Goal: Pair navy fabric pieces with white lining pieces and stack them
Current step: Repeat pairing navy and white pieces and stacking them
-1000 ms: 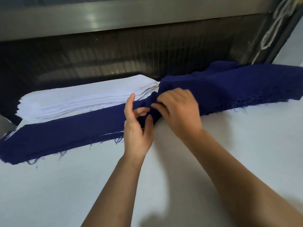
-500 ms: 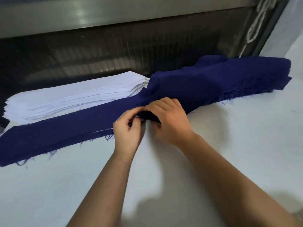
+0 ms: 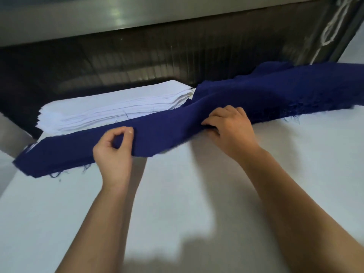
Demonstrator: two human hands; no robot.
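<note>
Table [image 3: 197, 203]: a wide white top, with everything sitting along its far edge.
Back panel [image 3: 157, 56]: a dark ribbed panel rising behind the cloth, with a metal ledge above it.
Navy pile [image 3: 307, 89]: a rumpled heap of navy pieces at the far right, its near edge frayed.
Navy strip [image 3: 167, 129]: one long piece with its long axis running from the low left up to the right. The left end lies flat on the table and the right end runs into the navy pile. The middle is lifted and sags between the two hands.
White lining stack [image 3: 118, 107]: neat flat layers just behind the strip, at far left.
Right hand [image 3: 230, 131]: its fingers are curled over the strip's near edge, gripping it beside the pile.
Left hand [image 3: 113, 154]: it pinches the near edge between thumb and forefinger, left of the other hand.
White cord [image 3: 331, 26]: it hangs looped at the top right.
Writing: there are pale marks [image 3: 31, 147] on the strip's left end, too blurred to read.
</note>
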